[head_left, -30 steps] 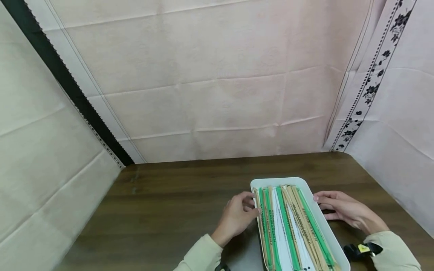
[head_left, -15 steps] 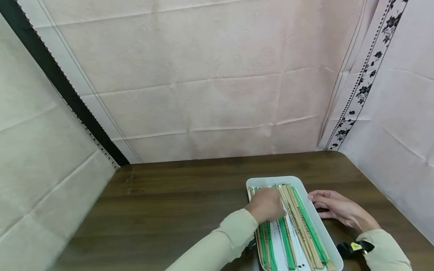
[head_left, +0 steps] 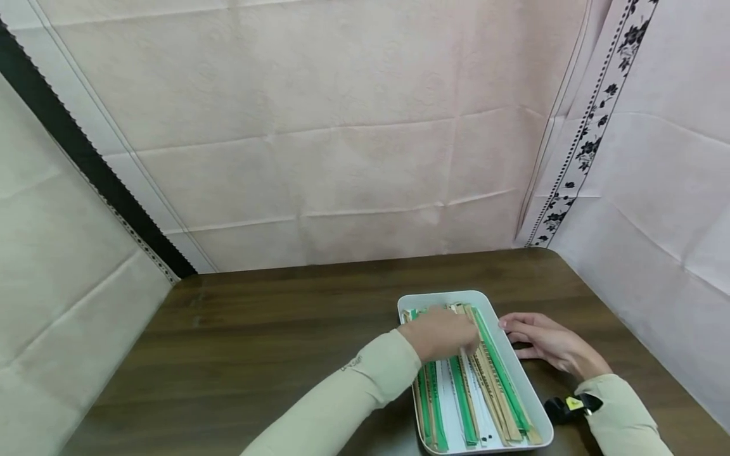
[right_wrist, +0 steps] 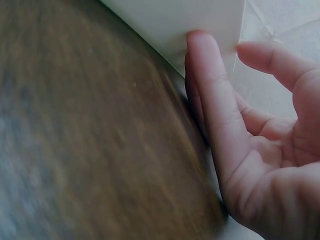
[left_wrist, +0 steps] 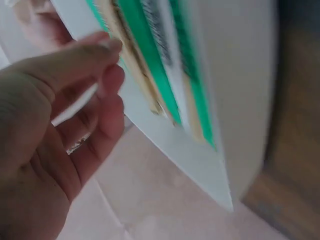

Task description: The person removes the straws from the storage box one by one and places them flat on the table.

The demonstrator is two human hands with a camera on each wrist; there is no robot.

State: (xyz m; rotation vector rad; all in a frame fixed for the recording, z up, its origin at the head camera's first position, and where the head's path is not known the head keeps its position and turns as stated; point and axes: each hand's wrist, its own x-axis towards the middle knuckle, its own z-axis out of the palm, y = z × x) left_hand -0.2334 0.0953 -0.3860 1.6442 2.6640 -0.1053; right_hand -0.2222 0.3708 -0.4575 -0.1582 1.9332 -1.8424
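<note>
Chopsticks [head_left: 485,392] in tray [head_left: 538,421] on table [head_left: 274,342]

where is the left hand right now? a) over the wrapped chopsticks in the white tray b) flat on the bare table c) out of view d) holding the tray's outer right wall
a: the left hand reaches over the wrapped chopsticks inside the white tray, while the right hand rests at the tray's outer side.

No readable text or labels
</note>
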